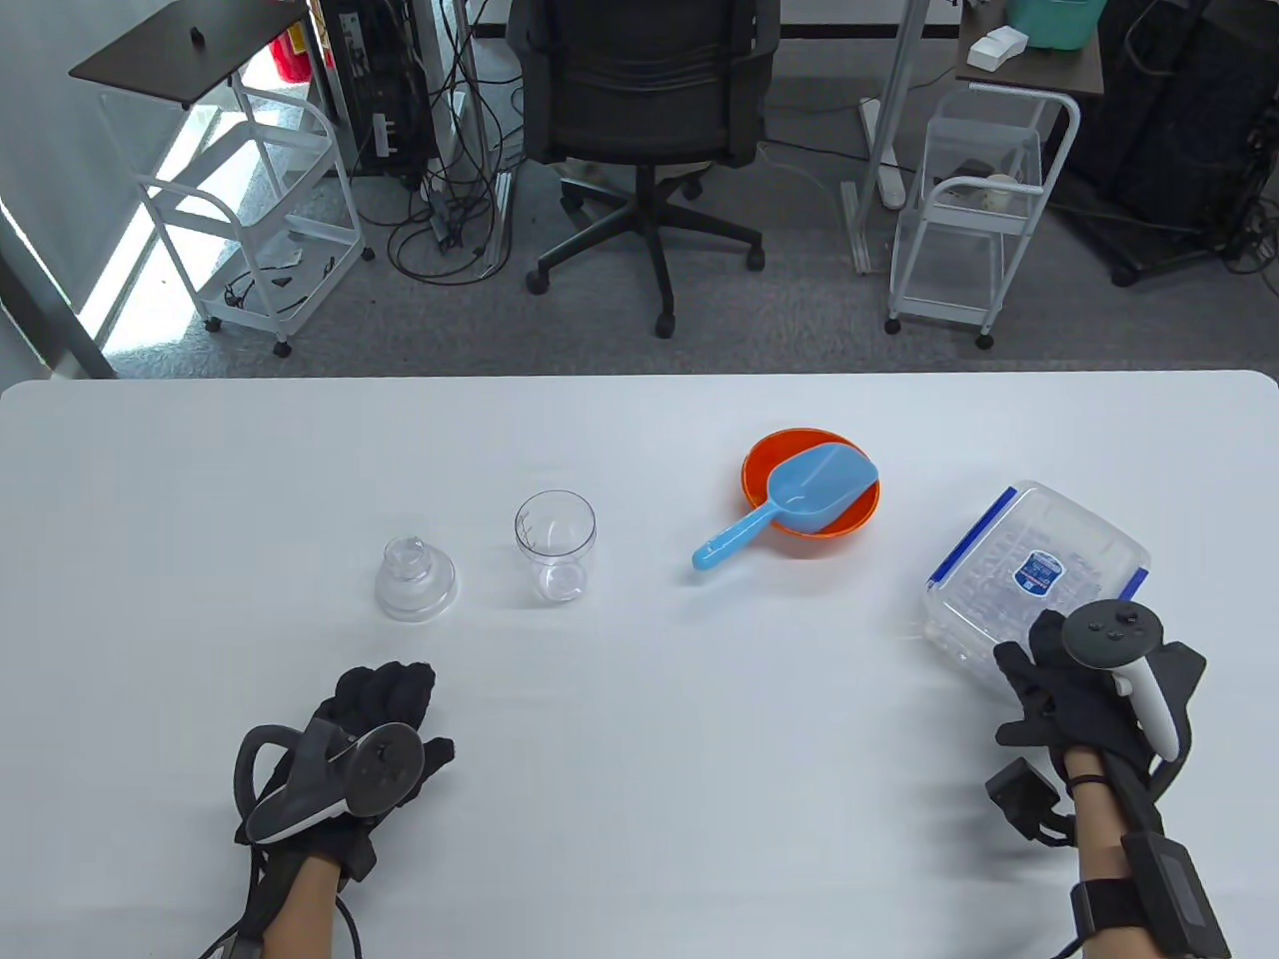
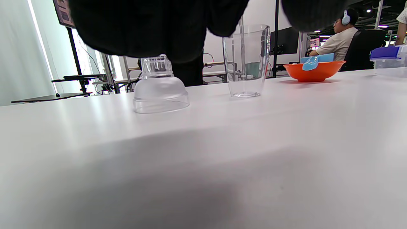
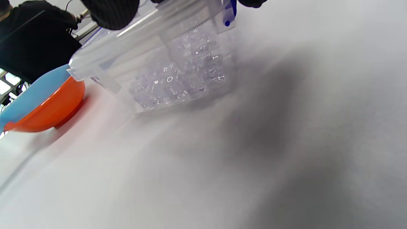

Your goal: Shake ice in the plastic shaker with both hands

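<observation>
Shaker cup (image 1: pixel 556 544) stands empty and upright mid-table, its domed lid (image 1: pixel 416 580) just beside it on the left. Ice is sealed in the clip-lock box (image 1: pixel 1034 574) at the right; blue scoop (image 1: pixel 789 499) rests in the orange bowl (image 1: pixel 764 470). My right hand (image 1: pixel 1084 689) is at the box's near corner, fingers touching it; grip unclear. My left hand (image 1: pixel 375 744) rests on the table (image 1: pixel 639 799), fingers curled, holding nothing. Risks: box slides when I pop the clips, light cup tips while scooping, loose lid leaks when shaking.

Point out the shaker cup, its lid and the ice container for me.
shaker cup (image 1: pixel 556 544), table view, clear side wall.
lid (image 1: pixel 416 582), table view, domed shoulder.
ice container (image 1: pixel 1039 559), table view, top cover.
</observation>
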Action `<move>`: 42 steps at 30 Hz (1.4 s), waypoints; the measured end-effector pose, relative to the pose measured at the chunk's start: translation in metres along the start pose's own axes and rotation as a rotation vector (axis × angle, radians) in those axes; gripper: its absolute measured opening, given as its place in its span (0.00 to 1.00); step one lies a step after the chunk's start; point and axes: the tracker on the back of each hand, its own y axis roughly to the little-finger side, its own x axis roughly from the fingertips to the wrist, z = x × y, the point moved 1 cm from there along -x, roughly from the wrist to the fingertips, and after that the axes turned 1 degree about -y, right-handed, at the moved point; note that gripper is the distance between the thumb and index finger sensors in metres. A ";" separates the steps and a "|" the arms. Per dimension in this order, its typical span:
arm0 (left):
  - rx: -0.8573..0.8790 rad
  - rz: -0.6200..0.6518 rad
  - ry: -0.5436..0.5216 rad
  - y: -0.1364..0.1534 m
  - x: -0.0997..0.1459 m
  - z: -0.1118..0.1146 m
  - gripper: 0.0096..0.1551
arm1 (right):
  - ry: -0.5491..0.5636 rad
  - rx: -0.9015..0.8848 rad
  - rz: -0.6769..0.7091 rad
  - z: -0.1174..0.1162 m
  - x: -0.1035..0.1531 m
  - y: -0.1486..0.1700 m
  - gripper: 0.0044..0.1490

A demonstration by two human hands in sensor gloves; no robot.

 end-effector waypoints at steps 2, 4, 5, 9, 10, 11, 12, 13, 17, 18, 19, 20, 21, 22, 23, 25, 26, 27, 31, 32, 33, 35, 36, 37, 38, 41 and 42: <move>0.005 0.006 -0.006 -0.002 -0.001 0.000 0.45 | -0.021 0.053 0.035 -0.003 0.004 -0.004 0.44; 0.004 0.013 -0.008 -0.003 -0.001 0.000 0.46 | -0.048 0.089 0.068 -0.007 0.009 -0.008 0.44; 0.002 0.017 -0.008 -0.004 -0.002 0.001 0.47 | -0.061 0.101 0.087 -0.010 0.012 -0.010 0.45; -0.007 0.031 -0.002 -0.007 -0.002 0.002 0.47 | -0.133 0.155 0.177 -0.023 0.024 -0.020 0.46; -0.009 0.032 0.001 -0.008 -0.002 0.003 0.47 | -0.147 0.170 0.203 -0.028 0.029 -0.024 0.46; -0.011 0.033 0.006 -0.008 -0.003 0.004 0.47 | -0.150 0.188 0.219 -0.031 0.032 -0.028 0.46; -0.012 0.035 0.018 -0.009 -0.003 0.006 0.47 | -0.157 0.227 0.242 -0.036 0.038 -0.034 0.46; -0.013 0.036 0.026 -0.009 -0.004 0.007 0.47 | -0.166 0.253 0.256 -0.039 0.041 -0.037 0.47; -0.040 0.035 0.044 -0.008 -0.004 0.012 0.50 | -0.231 0.360 0.334 -0.055 0.058 -0.056 0.47; -0.042 0.037 0.038 -0.009 -0.004 0.011 0.51 | -0.243 0.385 0.355 -0.058 0.061 -0.060 0.47; -0.040 0.038 0.027 -0.009 -0.005 0.011 0.51 | -0.257 0.419 0.391 -0.063 0.067 -0.065 0.48; -0.038 0.038 0.024 -0.009 -0.005 0.011 0.51 | -0.272 0.442 0.412 -0.066 0.071 -0.068 0.48; -0.035 0.039 0.024 -0.009 -0.005 0.012 0.51 | -0.298 0.478 0.438 -0.071 0.077 -0.072 0.49; -0.035 0.040 0.028 -0.009 -0.005 0.013 0.51 | -0.324 0.508 0.462 -0.076 0.084 -0.076 0.49; -0.037 0.040 0.031 -0.009 -0.005 0.013 0.51 | -0.339 0.522 0.476 -0.079 0.087 -0.079 0.49; -0.049 0.039 0.042 -0.009 -0.005 0.015 0.51 | -0.379 0.570 0.530 -0.090 0.100 -0.087 0.48; -0.051 0.038 0.045 -0.009 -0.005 0.015 0.51 | -0.389 0.582 0.552 -0.093 0.104 -0.089 0.48; -0.055 0.036 0.046 -0.008 -0.005 0.015 0.51 | -0.399 0.601 0.580 -0.099 0.110 -0.093 0.48; -0.058 0.033 0.047 -0.008 -0.005 0.015 0.51 | -0.439 0.662 0.674 -0.112 0.126 -0.101 0.49; -0.062 0.034 0.050 -0.008 -0.005 0.016 0.51 | -0.452 0.669 0.691 -0.115 0.130 -0.102 0.48; -0.068 0.035 0.056 -0.008 -0.005 0.016 0.51 | -0.467 0.675 0.711 -0.119 0.134 -0.104 0.48; -0.076 0.037 0.063 -0.008 -0.006 0.017 0.51 | -0.485 0.693 0.732 -0.124 0.140 -0.106 0.47; -0.078 0.038 0.065 -0.008 -0.006 0.017 0.51 | -0.492 0.706 0.745 -0.126 0.144 -0.107 0.47; -0.078 0.038 0.065 -0.009 -0.006 0.017 0.51 | -0.496 0.710 0.752 -0.128 0.146 -0.108 0.47; -0.079 0.038 0.064 -0.008 -0.005 0.017 0.51 | -0.507 0.719 0.764 -0.130 0.150 -0.109 0.47; -0.075 0.038 0.059 -0.008 -0.006 0.017 0.51 | -0.507 0.750 0.788 -0.135 0.158 -0.110 0.47; -0.072 0.041 0.060 -0.008 -0.006 0.018 0.51 | -0.508 0.754 0.798 -0.136 0.159 -0.111 0.47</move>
